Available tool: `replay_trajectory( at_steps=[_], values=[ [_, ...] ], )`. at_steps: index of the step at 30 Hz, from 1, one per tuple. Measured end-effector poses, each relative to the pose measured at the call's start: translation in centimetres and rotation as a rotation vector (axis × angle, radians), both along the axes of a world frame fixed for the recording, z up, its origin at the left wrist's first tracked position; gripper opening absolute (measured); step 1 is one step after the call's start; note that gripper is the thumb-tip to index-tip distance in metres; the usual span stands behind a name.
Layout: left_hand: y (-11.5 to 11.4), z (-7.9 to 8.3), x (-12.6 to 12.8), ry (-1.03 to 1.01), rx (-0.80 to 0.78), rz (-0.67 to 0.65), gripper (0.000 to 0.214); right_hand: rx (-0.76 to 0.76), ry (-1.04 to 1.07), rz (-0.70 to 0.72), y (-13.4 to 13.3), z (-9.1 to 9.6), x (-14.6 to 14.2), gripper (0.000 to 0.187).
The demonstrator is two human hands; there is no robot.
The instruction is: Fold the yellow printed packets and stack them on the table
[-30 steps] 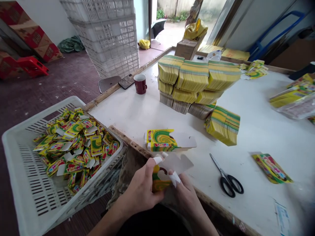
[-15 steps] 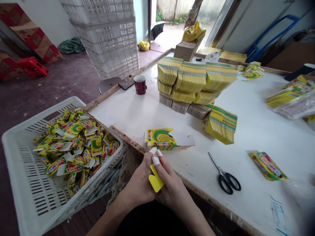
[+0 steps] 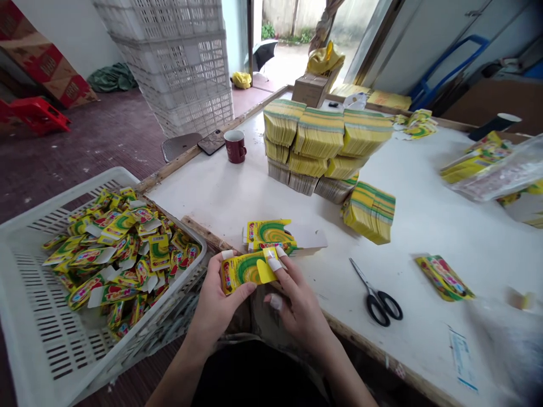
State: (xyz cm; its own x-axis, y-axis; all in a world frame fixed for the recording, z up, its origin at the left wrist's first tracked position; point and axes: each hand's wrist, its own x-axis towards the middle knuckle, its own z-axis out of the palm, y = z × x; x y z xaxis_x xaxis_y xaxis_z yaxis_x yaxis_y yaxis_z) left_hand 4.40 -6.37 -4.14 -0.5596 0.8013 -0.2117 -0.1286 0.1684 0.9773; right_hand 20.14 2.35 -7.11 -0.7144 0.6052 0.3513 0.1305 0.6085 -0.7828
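Note:
My left hand is closed on a small yellow-and-green printed carton, its fingers behind and its thumb along the lower edge. At the carton's right end a plain yellow flap sticks out. My right hand touches that end with its fingertips, while its thumb hangs apart below, so the hand is open. White coverings wrap several of my fingertips. Just beyond, at the table edge, lies a larger printed carton with a long white flap to the right.
To the left, a white plastic crate holds many small cartons. Black-handled scissors and a printed packet lie to the right. Stacked yellow carton blanks, a maroon mug and a phone stand or lie farther back.
My hands have moved apart from their close grouping. The carton has come up and turned flat, its printed face now showing. The view has shifted slightly to the right.

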Motion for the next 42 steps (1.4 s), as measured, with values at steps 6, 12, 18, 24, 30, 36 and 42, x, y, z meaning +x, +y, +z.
replay_trajectory(
  at_steps=[6, 12, 18, 24, 30, 36, 42],
  values=[
    [0.0, 0.7, -0.3, -0.053, 0.035, -0.155, 0.036, -0.275, 0.189, -0.031, 0.8, -0.1, -0.3, 0.045],
    [0.8, -0.5, -0.4, -0.177, 0.048, -0.024, 0.034, -0.176, 0.181, -0.139, 0.5, -0.4, -0.1, 0.034],
    [1.2, -0.9, -1.0, -0.344, -0.011, 0.071, 0.04, 0.023, 0.17, -0.245, -0.3, -0.1, -0.4, 0.038],
    [0.9, -0.2, -1.0, -0.292, -0.037, 0.097, 0.058, -0.005, 0.068, -0.12, 0.4, -0.7, -0.3, 0.037],
    [0.7, -0.1, -1.6, -0.335, 0.007, 0.082, 0.061, -0.048, 0.047, 0.065, 1.2, 0.0, 0.5, 0.028],
    [0.7, 0.2, -1.2, -0.319, 0.033, 0.065, 0.05, 0.013, -0.022, 0.039, 0.7, 0.2, 0.8, 0.028],
    [0.6, 0.3, -0.4, -0.341, 0.02, 0.015, 0.046, -0.084, -0.043, -0.017, -0.3, 0.4, 0.5, 0.032]
  ],
)
